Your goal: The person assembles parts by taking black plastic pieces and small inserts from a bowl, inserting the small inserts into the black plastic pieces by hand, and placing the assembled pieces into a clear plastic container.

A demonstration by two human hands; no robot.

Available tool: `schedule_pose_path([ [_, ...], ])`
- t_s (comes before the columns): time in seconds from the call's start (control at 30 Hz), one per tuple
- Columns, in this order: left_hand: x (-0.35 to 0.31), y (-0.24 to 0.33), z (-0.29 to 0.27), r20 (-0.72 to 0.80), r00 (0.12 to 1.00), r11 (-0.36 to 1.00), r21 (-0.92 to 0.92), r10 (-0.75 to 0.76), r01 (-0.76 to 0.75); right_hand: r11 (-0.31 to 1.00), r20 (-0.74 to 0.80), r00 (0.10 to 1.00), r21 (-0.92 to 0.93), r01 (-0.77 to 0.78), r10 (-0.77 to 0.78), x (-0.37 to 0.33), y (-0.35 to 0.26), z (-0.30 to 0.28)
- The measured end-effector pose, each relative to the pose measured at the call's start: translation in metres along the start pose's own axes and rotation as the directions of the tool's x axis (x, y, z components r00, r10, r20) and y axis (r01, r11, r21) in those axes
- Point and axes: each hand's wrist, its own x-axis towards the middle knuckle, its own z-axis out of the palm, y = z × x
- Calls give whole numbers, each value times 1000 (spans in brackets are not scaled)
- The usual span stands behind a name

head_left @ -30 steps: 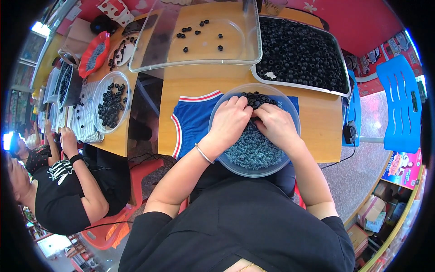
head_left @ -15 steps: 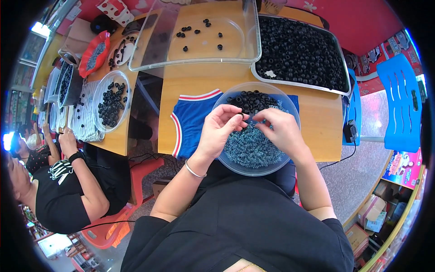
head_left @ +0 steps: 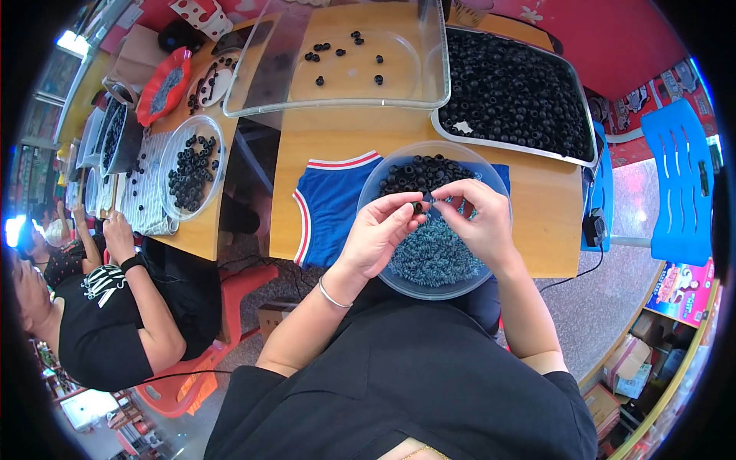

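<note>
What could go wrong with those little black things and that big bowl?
The small black piece pinched in the left hand might slip and fall into the clear bowl. The bowl's near rim reaches past the edge of the table, so a bump could perhaps tip it. Loose black pieces and bluish coils share the bowl, so they might get mixed up.

A small, round black bead-like piece (head_left: 418,208), its opening showing, is pinched above loose blue-grey coils (head_left: 438,251) heaped in a clear round tub (head_left: 435,290).
</note>
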Motion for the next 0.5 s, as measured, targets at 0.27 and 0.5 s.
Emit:
schedule_pose_path([
  [0.27,0,-7,4,52,999,999,-47,-1,3,960,36,961,-46,275,-274,-2,0,-1],
  [0.5,-1,3,4,38,998,993,-97,-57,61,997,20,998,22,-68,67,7,15,-6],
])
